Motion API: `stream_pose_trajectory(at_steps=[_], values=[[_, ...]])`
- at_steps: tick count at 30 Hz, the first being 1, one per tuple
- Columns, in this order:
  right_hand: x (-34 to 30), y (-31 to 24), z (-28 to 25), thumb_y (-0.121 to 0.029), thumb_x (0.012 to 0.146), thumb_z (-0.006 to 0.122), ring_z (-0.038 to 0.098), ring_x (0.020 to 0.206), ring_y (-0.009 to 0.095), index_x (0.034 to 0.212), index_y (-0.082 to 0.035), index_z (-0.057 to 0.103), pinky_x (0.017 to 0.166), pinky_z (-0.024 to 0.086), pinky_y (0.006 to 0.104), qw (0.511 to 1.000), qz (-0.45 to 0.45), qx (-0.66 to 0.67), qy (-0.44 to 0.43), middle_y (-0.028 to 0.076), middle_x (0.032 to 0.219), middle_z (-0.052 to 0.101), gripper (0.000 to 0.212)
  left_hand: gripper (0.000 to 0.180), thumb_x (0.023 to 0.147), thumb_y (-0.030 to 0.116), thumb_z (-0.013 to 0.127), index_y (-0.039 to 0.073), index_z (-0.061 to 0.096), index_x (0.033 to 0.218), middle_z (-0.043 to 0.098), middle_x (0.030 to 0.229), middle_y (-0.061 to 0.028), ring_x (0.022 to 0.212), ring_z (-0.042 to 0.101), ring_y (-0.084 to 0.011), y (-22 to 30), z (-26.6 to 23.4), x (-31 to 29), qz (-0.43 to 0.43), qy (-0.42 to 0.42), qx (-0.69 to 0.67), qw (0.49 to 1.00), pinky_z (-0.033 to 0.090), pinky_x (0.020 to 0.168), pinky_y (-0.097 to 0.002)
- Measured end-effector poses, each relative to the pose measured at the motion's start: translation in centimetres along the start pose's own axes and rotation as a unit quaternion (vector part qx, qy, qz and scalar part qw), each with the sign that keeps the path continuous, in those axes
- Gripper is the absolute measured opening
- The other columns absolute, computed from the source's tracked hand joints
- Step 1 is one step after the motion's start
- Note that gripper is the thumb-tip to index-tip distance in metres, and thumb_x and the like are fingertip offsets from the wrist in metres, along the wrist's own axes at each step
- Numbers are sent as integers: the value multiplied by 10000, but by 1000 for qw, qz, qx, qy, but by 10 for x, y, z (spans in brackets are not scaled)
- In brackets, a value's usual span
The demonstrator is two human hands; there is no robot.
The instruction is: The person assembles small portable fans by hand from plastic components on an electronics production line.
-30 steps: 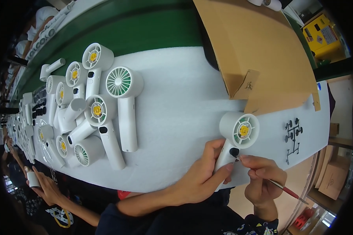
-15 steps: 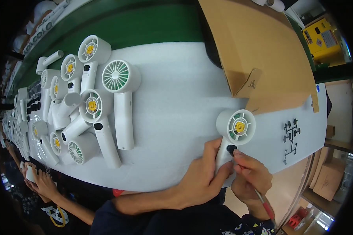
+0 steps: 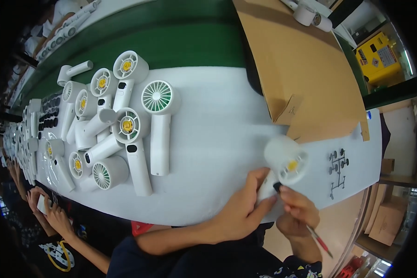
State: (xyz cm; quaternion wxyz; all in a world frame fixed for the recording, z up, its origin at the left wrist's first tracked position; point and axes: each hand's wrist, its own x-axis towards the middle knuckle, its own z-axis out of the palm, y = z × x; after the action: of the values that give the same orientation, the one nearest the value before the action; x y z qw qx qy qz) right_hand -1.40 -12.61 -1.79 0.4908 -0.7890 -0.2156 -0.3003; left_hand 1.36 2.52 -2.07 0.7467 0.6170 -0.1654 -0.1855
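Observation:
My left hand (image 3: 243, 201) is closed around the handle of a white handheld fan (image 3: 282, 155), whose round head is smeared by motion. A small black piece (image 3: 277, 186) shows on the front of its handle. Against that piece are the pinched fingertips of my right hand (image 3: 299, 208). A thin red-and-silver tool (image 3: 320, 241), its kind unclear, sticks out below the right palm, held in the same hand. To the right, a black plastic sprue (image 3: 338, 172) with several small round parts lies on the white table covering.
Several white handheld fans (image 3: 160, 125) lie grouped on the left of the white-covered table (image 3: 208, 120). A cardboard box (image 3: 310, 74) stands at the back right. A co-worker's hands (image 3: 55, 213) hold a white part at the far left. A yellow cabinet (image 3: 380, 58) stands beyond.
The fan in my left hand has tilted, its head turning toward the right and blurring. My right hand stays at the black piece, and the tool has swung slightly. The whole view has shifted.

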Motion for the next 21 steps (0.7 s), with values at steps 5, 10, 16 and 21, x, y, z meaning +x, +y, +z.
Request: stream_pose_trajectory(at_steps=[5,10,16,21], values=[[-10,-15,-18,7,811,654,668,859,343,871,-57,460,714,583,396,996,-39,-66,-48,154,954,645,213,468,929,81,435,-28,216,1328,550,994,-285,888,581,-406,19,7,-4,-86,-52,-11,995,454,770,-403],[-18,-28,-27,28,760,677,665,849,347,866,-64,467,709,578,414,991,-122,43,43,157,945,647,253,408,960,90,410,-10,245,1319,490,1071,-122,755,523,-153,21,0,12,-249,-19,-106,962,471,662,-315],[-8,-10,-28,47,827,600,601,704,174,1010,25,470,657,535,278,922,348,83,145,140,857,617,226,247,979,179,421,13,395,1160,512,882,-47,677,484,-100,19,-1,6,-165,27,-206,964,431,625,-253],[-16,3,-32,69,790,631,569,706,88,1256,30,425,638,478,201,888,433,93,123,69,863,597,510,205,975,172,433,3,438,1091,521,849,-66,662,472,-90,20,4,7,-167,61,-210,961,436,569,-239]])
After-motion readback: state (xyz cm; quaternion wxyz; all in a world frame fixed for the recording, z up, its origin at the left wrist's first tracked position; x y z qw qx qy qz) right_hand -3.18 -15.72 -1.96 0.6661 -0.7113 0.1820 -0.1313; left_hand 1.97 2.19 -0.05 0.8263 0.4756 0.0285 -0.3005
